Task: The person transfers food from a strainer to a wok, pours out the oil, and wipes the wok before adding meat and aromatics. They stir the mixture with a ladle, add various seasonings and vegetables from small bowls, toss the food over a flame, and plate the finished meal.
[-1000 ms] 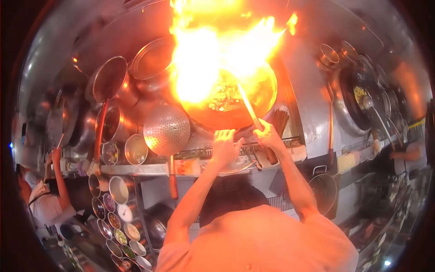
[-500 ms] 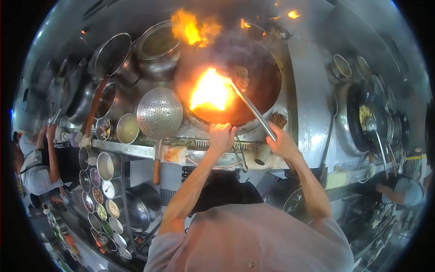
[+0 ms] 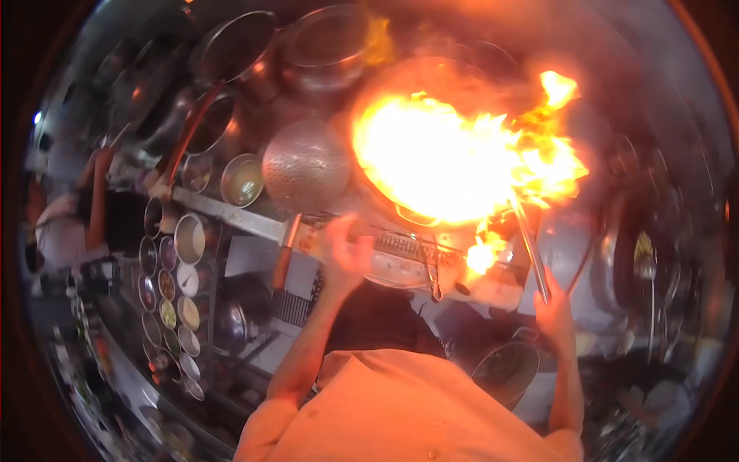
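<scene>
A wok (image 3: pixel 377 189) sits on the burner, its inside mostly hidden by bright flames (image 3: pixel 439 158). Its loop handle shows at the front rim. My right hand (image 3: pixel 554 312) is closed round the long metal handle of a ladle (image 3: pixel 530 245); the far end disappears in the fire at the wok's right side. My left hand (image 3: pixel 346 250) hovers over the stove's front ledge, away from the wok handle. It is somewhat blurred, with the thumb apart from the fingers and nothing visible in it. A perforated skimmer (image 3: pixel 305 164) lies left of the wok.
Metal pots (image 3: pixel 327 50) and a wood-handled pan (image 3: pixel 235 46) stand at the back left. A bowl of liquid (image 3: pixel 243 181) is near the skimmer. Several seasoning containers (image 3: pixel 188 239) line the left side. A co-worker (image 3: pixel 69 223) stands far left. Small flames (image 3: pixel 485 250) burn at the front ledge.
The fire has grown and spread across the wok and to its right. My left hand has left the wok rim, moving left. My right hand with the ladle has moved right and toward me.
</scene>
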